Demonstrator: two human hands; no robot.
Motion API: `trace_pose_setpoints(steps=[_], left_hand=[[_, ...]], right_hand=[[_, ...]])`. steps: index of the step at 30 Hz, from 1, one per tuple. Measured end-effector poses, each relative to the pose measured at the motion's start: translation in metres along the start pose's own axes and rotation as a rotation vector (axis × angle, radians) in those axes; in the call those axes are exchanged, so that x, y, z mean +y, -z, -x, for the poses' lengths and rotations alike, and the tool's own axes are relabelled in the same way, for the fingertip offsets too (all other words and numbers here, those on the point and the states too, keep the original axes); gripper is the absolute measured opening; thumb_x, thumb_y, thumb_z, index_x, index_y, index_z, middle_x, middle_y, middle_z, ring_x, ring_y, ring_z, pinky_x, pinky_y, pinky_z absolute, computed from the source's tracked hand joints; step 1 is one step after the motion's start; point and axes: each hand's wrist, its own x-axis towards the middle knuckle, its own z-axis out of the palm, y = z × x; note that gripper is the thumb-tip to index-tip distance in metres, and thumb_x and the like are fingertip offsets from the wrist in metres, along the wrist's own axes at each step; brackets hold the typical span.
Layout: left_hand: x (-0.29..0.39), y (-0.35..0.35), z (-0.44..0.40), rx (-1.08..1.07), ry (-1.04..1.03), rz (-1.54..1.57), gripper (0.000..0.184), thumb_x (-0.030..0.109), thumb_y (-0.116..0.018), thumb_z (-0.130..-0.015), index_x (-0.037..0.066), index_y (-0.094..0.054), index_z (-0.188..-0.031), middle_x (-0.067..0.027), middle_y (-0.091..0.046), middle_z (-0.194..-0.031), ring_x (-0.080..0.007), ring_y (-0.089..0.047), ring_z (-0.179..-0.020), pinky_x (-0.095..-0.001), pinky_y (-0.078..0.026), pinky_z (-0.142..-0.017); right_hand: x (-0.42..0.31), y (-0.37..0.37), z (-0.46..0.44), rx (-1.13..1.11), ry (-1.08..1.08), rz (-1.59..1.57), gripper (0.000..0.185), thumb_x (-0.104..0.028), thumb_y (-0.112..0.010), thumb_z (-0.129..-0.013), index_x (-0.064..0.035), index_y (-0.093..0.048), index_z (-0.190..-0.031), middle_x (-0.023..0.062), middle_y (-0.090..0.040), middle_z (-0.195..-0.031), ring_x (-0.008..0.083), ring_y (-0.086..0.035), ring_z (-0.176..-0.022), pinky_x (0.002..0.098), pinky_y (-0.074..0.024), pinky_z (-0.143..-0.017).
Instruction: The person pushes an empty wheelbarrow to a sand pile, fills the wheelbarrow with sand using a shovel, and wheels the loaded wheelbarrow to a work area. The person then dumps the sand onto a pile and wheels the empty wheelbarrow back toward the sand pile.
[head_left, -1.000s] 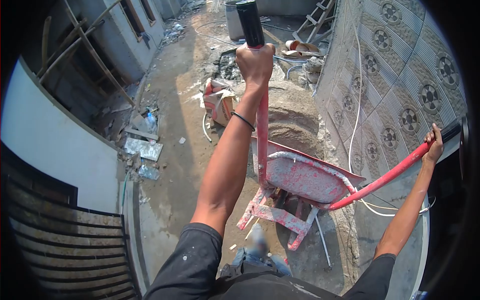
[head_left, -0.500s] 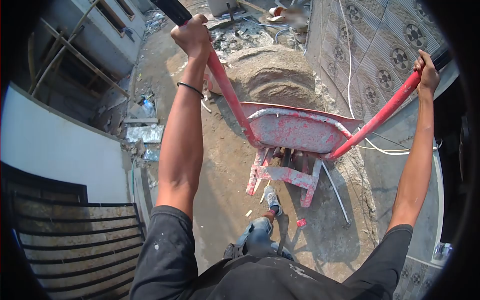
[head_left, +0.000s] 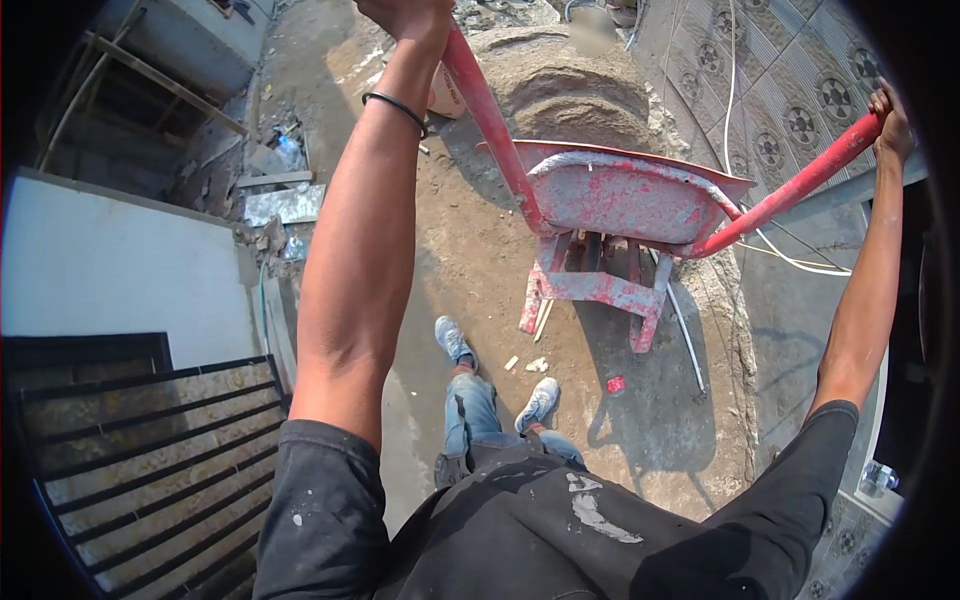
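Observation:
Both my arms reach forward to a red wheelbarrow (head_left: pixel 625 205) smeared with pale, dried material. It is tipped up, with its rear legs (head_left: pixel 590 290) towards me and its handles raised. My left hand (head_left: pixel 408 17), partly cut off by the top edge, is closed around the left handle (head_left: pixel 490 130). At the far right my right hand (head_left: pixel 892 125) grips the end of the right handle (head_left: pixel 800 190). The inside of the tray is hidden from me. Just beyond its lip rises a heap of sand-like material (head_left: pixel 575 95).
A patterned tile wall (head_left: pixel 760 100) runs along the right. On the left are a white wall (head_left: pixel 120 270) and a barred metal gate (head_left: pixel 170 470). A white pipe (head_left: pixel 687 335) and a small red scrap (head_left: pixel 615 384) lie near my shoes (head_left: pixel 540 402). A printed sack (head_left: pixel 447 95) leans by the heap.
The wheelbarrow appears higher and further right in view. My hands have shifted up with the handles, the right one also outwards. Both my feet now show, where one did before.

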Motion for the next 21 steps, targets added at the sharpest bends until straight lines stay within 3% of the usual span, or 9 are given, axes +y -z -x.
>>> trace_pose_setpoints(steps=[4, 6, 10, 13, 15, 16, 18, 21], left_hand=[[-0.009, 0.007, -0.012, -0.049, 0.019, -0.063, 0.021, 0.009, -0.052, -0.066, -0.005, -0.046, -0.051, -0.0072, -0.046, -0.044, -0.0192, -0.047, -0.041, -0.0375, -0.036, -0.045], [-0.019, 0.006, -0.021, -0.059, -0.012, -0.005, 0.022, 0.01, -0.052, -0.067, -0.004, -0.047, -0.05, -0.011, -0.049, -0.044, -0.0207, -0.051, -0.044, -0.0379, -0.037, -0.045], [-0.039, 0.006, -0.029, -0.099, 0.15, -0.024, 0.021, 0.009, -0.054, -0.068, -0.006, -0.05, -0.055, -0.016, -0.053, -0.047, -0.0272, -0.059, -0.049, -0.0397, -0.04, -0.048], [-0.072, 0.001, -0.041, -0.248, 0.076, 0.018, 0.024, 0.014, -0.059, -0.069, -0.006, -0.053, -0.056, -0.0163, -0.054, -0.048, -0.0311, -0.058, -0.047, -0.04, -0.042, -0.049], [-0.092, -0.009, -0.053, -0.111, -0.301, 0.101, 0.012, 0.0, -0.051, -0.063, 0.0, -0.042, -0.055, -0.01, -0.042, -0.046, -0.0236, -0.047, -0.041, -0.0345, -0.036, -0.042], [-0.096, -0.007, -0.058, -0.109, -0.298, 0.115, 0.012, 0.0, -0.051, -0.063, 0.0, -0.042, -0.055, -0.01, -0.042, -0.046, -0.0236, -0.047, -0.041, -0.0345, -0.036, -0.042], [-0.102, -0.003, -0.063, -0.324, 0.036, 0.145, 0.008, -0.002, -0.048, -0.062, 0.0, -0.041, -0.059, -0.0119, -0.039, -0.05, -0.0268, -0.045, -0.045, -0.0354, -0.036, -0.048], [-0.121, -0.013, -0.071, -0.374, 0.06, 0.165, 0.007, -0.002, -0.049, -0.062, 0.0, -0.042, -0.061, -0.0117, -0.041, -0.051, -0.0257, -0.043, -0.044, -0.0341, -0.036, -0.046]], right_hand=[[-0.011, -0.012, 0.008, -0.019, 0.031, 0.115, 0.02, -0.007, -0.059, -0.081, -0.0087, -0.046, -0.067, -0.0029, -0.036, -0.057, 0.0064, -0.035, -0.049, 0.0214, -0.0312, -0.051], [-0.018, -0.03, 0.013, 0.072, 0.022, 0.112, 0.022, -0.019, -0.058, -0.078, -0.0072, -0.048, -0.063, 0.0023, -0.043, -0.051, 0.0119, -0.036, -0.039, 0.0273, -0.0334, -0.04], [-0.028, -0.044, 0.03, 0.048, 0.035, 0.123, 0.02, -0.015, -0.058, -0.078, -0.0085, -0.046, -0.063, 0.0009, -0.041, -0.052, 0.0116, -0.036, -0.038, 0.0249, -0.0324, -0.039], [-0.033, -0.07, 0.054, 0.167, 0.056, 0.14, 0.018, -0.012, -0.059, -0.078, -0.0079, -0.047, -0.064, 0.001, -0.041, -0.052, 0.0118, -0.035, -0.038, 0.0255, -0.0323, -0.04], [-0.03, -0.074, 0.059, 0.202, 0.084, 0.197, 0.018, -0.012, -0.059, -0.077, -0.0078, -0.047, -0.064, 0.0009, -0.039, -0.05, 0.0118, -0.035, -0.039, 0.0255, -0.0312, -0.04], [-0.033, -0.079, 0.063, 0.205, 0.082, 0.222, 0.018, -0.011, -0.059, -0.077, -0.0078, -0.047, -0.064, 0.0008, -0.038, -0.05, 0.0118, -0.035, -0.039, 0.0255, -0.0309, -0.041], [-0.035, -0.092, 0.072, 0.251, 0.116, 0.255, 0.019, -0.012, -0.06, -0.077, -0.0075, -0.047, -0.064, 0.0009, -0.038, -0.049, 0.0112, -0.035, -0.038, 0.0241, -0.0308, -0.04], [-0.036, -0.111, 0.087, 0.271, 0.118, 0.234, 0.017, -0.011, -0.059, -0.078, -0.0083, -0.047, -0.066, 0.0003, -0.039, -0.049, 0.0096, -0.035, -0.038, 0.0221, -0.0308, -0.037]])
